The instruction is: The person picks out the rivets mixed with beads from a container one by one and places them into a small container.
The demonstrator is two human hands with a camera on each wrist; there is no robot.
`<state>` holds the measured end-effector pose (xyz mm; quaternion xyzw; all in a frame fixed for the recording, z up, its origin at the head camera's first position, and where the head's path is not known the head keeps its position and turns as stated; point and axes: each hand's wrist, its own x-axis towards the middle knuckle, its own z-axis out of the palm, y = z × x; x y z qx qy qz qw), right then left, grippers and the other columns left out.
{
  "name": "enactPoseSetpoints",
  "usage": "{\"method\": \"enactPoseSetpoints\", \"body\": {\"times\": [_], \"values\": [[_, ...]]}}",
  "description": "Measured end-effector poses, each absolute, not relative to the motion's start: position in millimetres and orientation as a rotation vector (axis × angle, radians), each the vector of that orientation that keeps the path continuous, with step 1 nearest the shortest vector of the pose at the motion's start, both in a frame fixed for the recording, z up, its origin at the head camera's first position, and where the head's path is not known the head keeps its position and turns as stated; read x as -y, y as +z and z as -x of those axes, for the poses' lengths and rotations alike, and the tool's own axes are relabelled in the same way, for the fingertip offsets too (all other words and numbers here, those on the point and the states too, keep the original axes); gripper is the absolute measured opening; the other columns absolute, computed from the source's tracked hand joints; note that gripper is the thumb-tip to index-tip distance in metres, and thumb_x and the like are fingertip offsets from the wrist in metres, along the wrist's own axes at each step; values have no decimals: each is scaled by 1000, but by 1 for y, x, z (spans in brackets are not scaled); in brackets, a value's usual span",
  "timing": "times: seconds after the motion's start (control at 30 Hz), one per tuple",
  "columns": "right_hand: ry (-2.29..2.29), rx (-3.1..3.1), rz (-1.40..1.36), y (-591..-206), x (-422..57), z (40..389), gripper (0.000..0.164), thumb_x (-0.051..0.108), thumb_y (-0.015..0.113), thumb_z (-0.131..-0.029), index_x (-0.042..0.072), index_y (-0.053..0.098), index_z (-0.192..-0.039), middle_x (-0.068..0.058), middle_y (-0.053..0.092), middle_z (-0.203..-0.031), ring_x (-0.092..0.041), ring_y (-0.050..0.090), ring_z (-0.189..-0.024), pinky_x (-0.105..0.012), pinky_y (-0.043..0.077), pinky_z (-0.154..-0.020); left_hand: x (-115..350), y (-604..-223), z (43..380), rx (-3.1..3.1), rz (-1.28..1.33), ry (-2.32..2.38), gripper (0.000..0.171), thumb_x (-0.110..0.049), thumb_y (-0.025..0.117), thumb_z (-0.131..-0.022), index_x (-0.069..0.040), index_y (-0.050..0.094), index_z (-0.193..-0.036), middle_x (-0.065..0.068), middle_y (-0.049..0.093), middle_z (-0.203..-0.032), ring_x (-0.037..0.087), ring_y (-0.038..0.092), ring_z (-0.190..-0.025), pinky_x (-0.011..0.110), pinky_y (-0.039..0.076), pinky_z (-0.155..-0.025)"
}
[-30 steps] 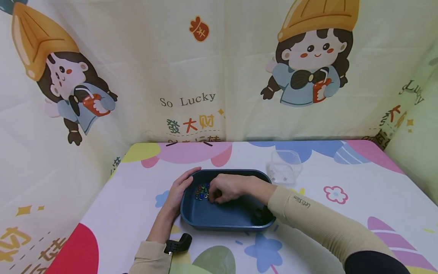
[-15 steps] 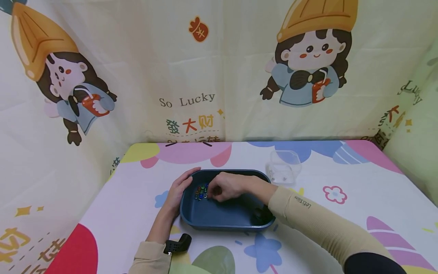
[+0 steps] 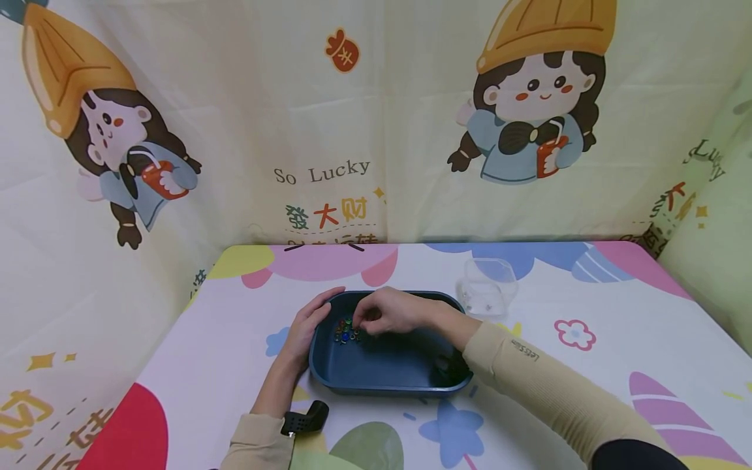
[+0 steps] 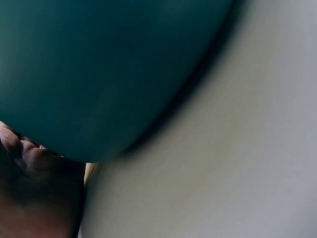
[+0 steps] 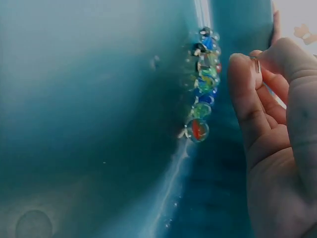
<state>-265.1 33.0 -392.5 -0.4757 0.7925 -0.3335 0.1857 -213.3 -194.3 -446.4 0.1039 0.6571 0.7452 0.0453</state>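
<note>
A dark blue oblong basin (image 3: 388,386) sits on the table, with several small glass marbles (image 3: 345,333) clustered inside its left end. In the right wrist view, they line up along the seam of floor and wall, the nearest marble (image 5: 198,130) showing a red-orange swirl. My right hand (image 3: 390,312) is inside the basin, just right of the marbles. Thumb and forefinger pinch a tiny shiny metal piece (image 5: 257,65); its kind is unclear. My left hand (image 3: 307,329) rests on the basin's left end with extended fingers; the left wrist view mostly shows the basin's wall (image 4: 109,74).
Behind the basin, to the right, a clear plastic box (image 3: 489,287) holds a few tiny metal-looking bits. A dark patch (image 3: 449,371) lies in the basin's near right corner. A patterned cloth (image 3: 529,405) covers the table, and printed curtains (image 3: 411,130) hang behind it.
My right hand has risen slightly and moved back from the basin floor, its fingers now nearer the marbles' far side. The left hand and the basin stay put.
</note>
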Motion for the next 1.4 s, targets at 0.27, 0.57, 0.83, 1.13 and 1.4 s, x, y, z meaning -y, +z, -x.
{"method": "enactPoseSetpoints", "body": {"times": [0.27, 0.57, 0.83, 1.13, 1.4], "values": [[-1173, -2203, 1331, -385, -38, 267, 16, 2, 61, -99, -5, 71, -109, -7, 67, -85, -12, 62, -66, -30, 57, -66, 195, -446, 214, -2003, -324, 2277, 44, -18, 37, -109, 0, 46, -149, 19, 47, -149, 30, 46, -133, 29, 42, -105], [-1350, -2266, 1322, -372, -51, 279, 15, 2, 60, -100, -4, 72, -105, -1, 61, -77, -16, 58, -65, -34, 56, -62, 193, -446, 214, -2052, -331, 2254, 44, -19, 38, -109, -1, 47, -149, 18, 49, -148, 31, 46, -135, 34, 38, -110], [-1488, -2278, 1233, -354, -76, 290, 16, 2, 63, -99, -3, 72, -110, -8, 65, -86, -25, 59, -69, -38, 55, -66, 192, -447, 214, -2061, -327, 2259, 45, -18, 39, -108, -1, 48, -148, 16, 49, -149, 27, 45, -135, 29, 38, -109], [-1576, -2386, 1140, -338, -113, 295, 17, 0, 65, -96, -3, 70, -112, -12, 66, -89, -31, 60, -70, -30, 54, -65, 193, -447, 214, -2069, -330, 2256, 44, -17, 38, -108, -1, 48, -148, 16, 48, -149, 28, 44, -136, 36, 34, -113], [-1602, -2423, 1097, -335, -140, 295, 20, -3, 65, -95, -6, 69, -114, -14, 68, -94, -23, 61, -72, -28, 54, -66, 194, -447, 214, -2068, -335, 2251, 44, -17, 38, -109, -1, 47, -149, 15, 46, -151, 29, 43, -137, 34, 35, -112]]}}
